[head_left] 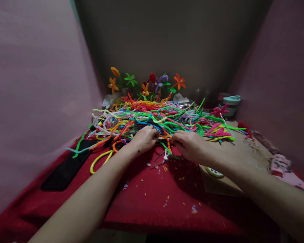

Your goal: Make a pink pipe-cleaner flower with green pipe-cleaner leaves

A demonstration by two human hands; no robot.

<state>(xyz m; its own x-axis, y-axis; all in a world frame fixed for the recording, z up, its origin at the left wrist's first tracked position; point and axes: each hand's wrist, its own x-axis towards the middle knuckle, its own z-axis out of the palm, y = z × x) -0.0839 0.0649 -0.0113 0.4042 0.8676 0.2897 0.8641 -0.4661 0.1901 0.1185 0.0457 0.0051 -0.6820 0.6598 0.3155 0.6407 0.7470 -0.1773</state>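
Observation:
A wide heap of multicoloured pipe cleaners [152, 116] lies across the middle of the table. At its front edge my left hand [145, 138] is closed, with its fingertips among the stems. My right hand [188, 143] is just to the right, its fingers curled in a pinch and pointing at the left hand. A pale stem and an orange pipe cleaner [169, 144] show in the gap between the hands. The fingers hide which stems they grip. A small white-tipped piece [165, 155] and thin metal rods [157, 164] lie just below the hands.
Pipe-cleaner flowers [152, 81] stand behind the heap. A black phone [66, 168] lies on the red cloth [142, 209] at left, near a yellow loop [96, 162]. At right are a brown board [250, 155], a lidded cup [231, 104] and a pink tool [290, 175]. Fuzz scraps litter the front.

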